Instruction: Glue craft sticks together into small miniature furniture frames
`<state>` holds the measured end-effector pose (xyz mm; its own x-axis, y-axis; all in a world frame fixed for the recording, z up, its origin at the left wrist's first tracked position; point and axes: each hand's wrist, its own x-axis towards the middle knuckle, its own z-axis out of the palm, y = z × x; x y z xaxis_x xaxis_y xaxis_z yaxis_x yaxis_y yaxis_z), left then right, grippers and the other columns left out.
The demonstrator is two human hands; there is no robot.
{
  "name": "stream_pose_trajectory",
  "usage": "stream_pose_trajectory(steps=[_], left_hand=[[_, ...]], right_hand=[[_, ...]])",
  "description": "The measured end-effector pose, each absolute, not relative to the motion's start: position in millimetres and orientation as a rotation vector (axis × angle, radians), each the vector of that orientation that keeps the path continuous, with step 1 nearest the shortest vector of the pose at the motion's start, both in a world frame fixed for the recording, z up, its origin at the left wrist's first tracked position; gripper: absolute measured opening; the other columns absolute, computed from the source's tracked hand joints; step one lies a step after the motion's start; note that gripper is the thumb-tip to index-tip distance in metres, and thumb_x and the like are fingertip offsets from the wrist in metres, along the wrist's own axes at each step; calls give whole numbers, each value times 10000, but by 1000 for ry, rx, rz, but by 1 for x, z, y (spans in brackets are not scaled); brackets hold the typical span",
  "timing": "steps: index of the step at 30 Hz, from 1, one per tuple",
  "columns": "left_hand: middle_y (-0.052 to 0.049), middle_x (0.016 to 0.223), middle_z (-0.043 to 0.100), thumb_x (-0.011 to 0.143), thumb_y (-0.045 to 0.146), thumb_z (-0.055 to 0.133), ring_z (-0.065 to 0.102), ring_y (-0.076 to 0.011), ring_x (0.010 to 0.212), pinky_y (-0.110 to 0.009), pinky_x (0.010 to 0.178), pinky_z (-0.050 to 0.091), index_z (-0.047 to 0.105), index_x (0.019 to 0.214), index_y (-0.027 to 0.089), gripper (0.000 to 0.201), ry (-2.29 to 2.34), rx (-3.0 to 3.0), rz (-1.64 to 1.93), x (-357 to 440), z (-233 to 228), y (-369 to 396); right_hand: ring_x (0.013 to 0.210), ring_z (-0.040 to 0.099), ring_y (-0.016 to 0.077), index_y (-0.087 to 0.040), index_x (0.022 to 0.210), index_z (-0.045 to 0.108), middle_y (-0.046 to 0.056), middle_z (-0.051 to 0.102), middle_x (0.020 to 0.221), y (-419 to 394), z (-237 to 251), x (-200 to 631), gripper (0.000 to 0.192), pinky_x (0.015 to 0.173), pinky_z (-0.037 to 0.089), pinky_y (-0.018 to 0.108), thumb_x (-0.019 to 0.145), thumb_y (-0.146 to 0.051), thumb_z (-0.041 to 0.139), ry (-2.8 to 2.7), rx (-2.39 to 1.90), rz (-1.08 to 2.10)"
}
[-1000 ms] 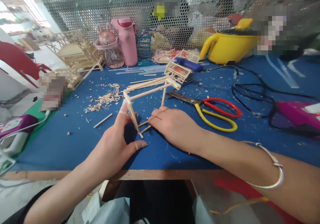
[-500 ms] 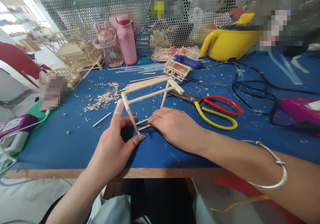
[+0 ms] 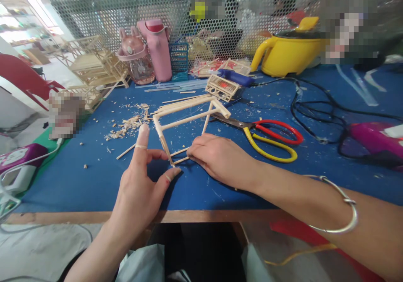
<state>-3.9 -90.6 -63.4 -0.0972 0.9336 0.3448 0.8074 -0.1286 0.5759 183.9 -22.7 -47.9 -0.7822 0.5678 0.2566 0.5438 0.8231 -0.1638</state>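
A small frame of pale wooden sticks (image 3: pixel 184 121) stands on the blue tabletop in front of me. My left hand (image 3: pixel 141 171) is at its lower left corner, with thumb and a bent finger on either side of the stick there. The taped index finger points up, apart from the frame. My right hand (image 3: pixel 217 158) pinches the low crossbars near the right upright; its fingertips are partly hidden. Scissors (image 3: pixel 267 137) with one red and one yellow handle lie to the right, their blades near the frame's far right corner.
Wood scraps (image 3: pixel 130 124) and thin sticks (image 3: pixel 185 101) lie beyond the frame. A blue glue gun (image 3: pixel 236 77) sits behind a small slatted wooden piece (image 3: pixel 222 87). Farther back are a pink bottle (image 3: pixel 159 51) and a yellow pot (image 3: pixel 291 53). Black cable (image 3: pixel 327 103) loops at right.
My left index finger has lifted off the frame's upper left corner and moved left. My right hand and the frame have hardly moved.
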Motion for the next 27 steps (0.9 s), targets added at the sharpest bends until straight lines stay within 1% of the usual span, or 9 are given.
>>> stream_pose_trajectory(steps=[4, 9, 13, 17, 19, 23, 25, 27], left_hand=[[11, 872, 692, 752, 270, 633, 655, -158, 814, -306, 765, 511, 101, 1445, 242, 874, 1929, 1934, 1021, -2, -62, -90], [21, 844, 715, 754, 267, 611, 668, -155, 741, -283, 709, 515, 151, 1441, 241, 827, 1962, 1884, 957, 5, -59, -87], [23, 833, 721, 755, 250, 596, 674, -159, 738, -277, 692, 513, 166, 1439, 236, 807, 1973, 1845, 949, 10, -57, -85], [15, 823, 720, 762, 250, 576, 679, -170, 739, -286, 679, 513, 204, 1426, 215, 762, 1997, 1799, 938, 13, -54, -86], [13, 828, 720, 774, 260, 561, 679, -172, 745, -290, 680, 514, 218, 1418, 217, 731, 1997, 1798, 923, 13, -53, -86], [8, 844, 720, 791, 265, 545, 680, -180, 762, -295, 679, 511, 222, 1408, 236, 697, 1979, 1859, 901, 11, -54, -86], [0, 860, 721, 797, 261, 540, 679, -180, 757, -290, 669, 508, 225, 1404, 237, 684, 1966, 1895, 892, 9, -56, -85], [-3, 873, 722, 801, 255, 535, 678, -178, 763, -280, 655, 502, 232, 1397, 234, 670, 1962, 1926, 884, 9, -58, -85]], right_hand=[[805, 520, 170, -140, 866, 648, 66, 622, 825, -23, -48, 184, 204, 723, 403, 268, 885, -146, 445, -2695, -842, 121], [802, 529, 167, -136, 831, 654, 68, 627, 805, -23, -49, 184, 209, 727, 413, 266, 883, -146, 452, -2678, -834, 151], [797, 543, 168, -131, 832, 659, 73, 638, 806, -22, -50, 181, 204, 734, 429, 280, 874, -134, 460, -2671, -839, 161], [884, 572, 174, -138, 880, 666, 87, 662, 904, -20, -39, 193, 176, 795, 444, 291, 853, -152, 492, -2682, -717, 266], [897, 586, 161, -159, 896, 668, 67, 670, 932, -18, -27, 206, 177, 807, 445, 277, 830, -143, 505, -2625, -662, 304], [696, 600, 131, -196, 820, 688, 19, 684, 797, -10, -11, 230, 173, 662, 452, 247, 781, -149, 526, -2501, -887, 277], [655, 595, 128, -202, 859, 699, 15, 693, 784, -8, -12, 231, 176, 629, 441, 244, 779, -179, 544, -2536, -960, 284], [654, 597, 126, -200, 931, 700, 20, 702, 811, -9, -19, 225, 203, 630, 433, 242, 790, -215, 555, -2591, -988, 295]])
